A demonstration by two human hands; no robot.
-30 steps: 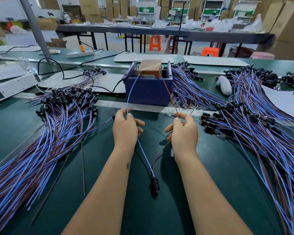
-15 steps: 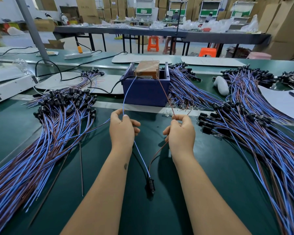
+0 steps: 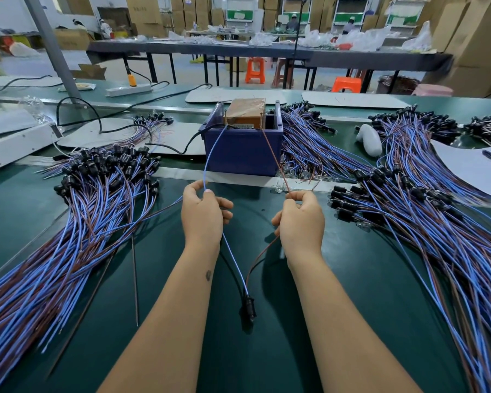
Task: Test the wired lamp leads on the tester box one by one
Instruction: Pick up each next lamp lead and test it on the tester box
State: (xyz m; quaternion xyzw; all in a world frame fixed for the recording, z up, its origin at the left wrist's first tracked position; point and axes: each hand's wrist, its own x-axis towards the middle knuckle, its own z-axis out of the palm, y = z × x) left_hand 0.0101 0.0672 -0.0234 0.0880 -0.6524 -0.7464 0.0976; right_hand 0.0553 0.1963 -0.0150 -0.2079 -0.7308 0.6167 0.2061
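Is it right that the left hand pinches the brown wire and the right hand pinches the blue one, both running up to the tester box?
Not quite: the colours are swapped. In the head view the left hand pinches the blue wire and the right hand pinches the brown wire. Both do run up to the tester box.

Site type: you are at a factory assembly and test bench.
Work surface: green conveyor belt (image 3: 352,293) runs under your arms.
Stock: piles of blue and brown wired lamp leads (image 3: 68,236) lie on both sides of you.
Fixture: blue tester box (image 3: 243,148) stands ahead.
Background: stacked cardboard cartons (image 3: 476,43), long worktables (image 3: 267,52), orange stools (image 3: 255,70).
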